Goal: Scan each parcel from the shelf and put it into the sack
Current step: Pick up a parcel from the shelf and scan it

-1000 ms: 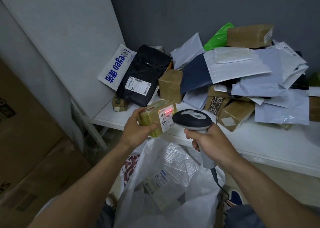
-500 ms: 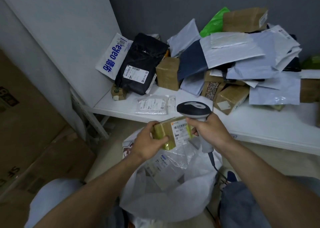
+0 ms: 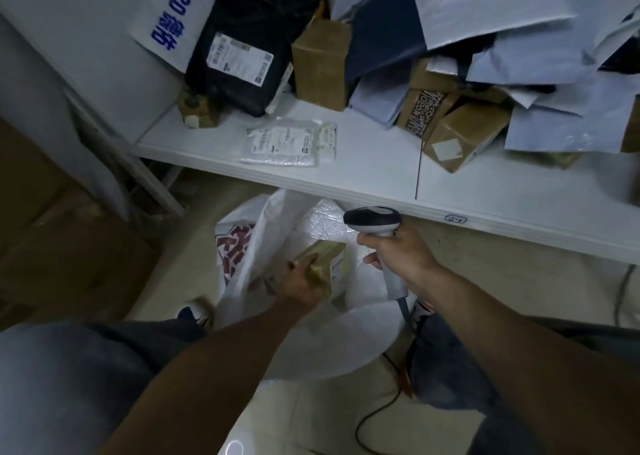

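Note:
My left hand (image 3: 300, 285) grips a small brown taped box parcel (image 3: 323, 260) with a white label, held inside the mouth of the white sack (image 3: 311, 343) on the floor. A bubble-wrapped parcel (image 3: 329, 222) lies deeper in the sack. To the right, just above the sack's rim, my right hand (image 3: 398, 257) holds the black and grey barcode scanner (image 3: 373, 219). On the white shelf (image 3: 381, 174) above lies a pile of parcels: a black bag (image 3: 249, 39), a brown box (image 3: 322, 66), grey mailers (image 3: 519, 11) and a flat clear packet (image 3: 291, 141).
A white mailer with blue print (image 3: 169, 21) leans on the left wall. Brown cartons (image 3: 52, 240) stand at the left on the floor. The scanner's cable (image 3: 381, 409) trails over the tiles. My knees (image 3: 69, 368) flank the sack.
My left hand has carried the small brown box down from in front of the scanner into the sack's mouth. The scanner hand has dropped below the shelf edge, and my view has tilted downward.

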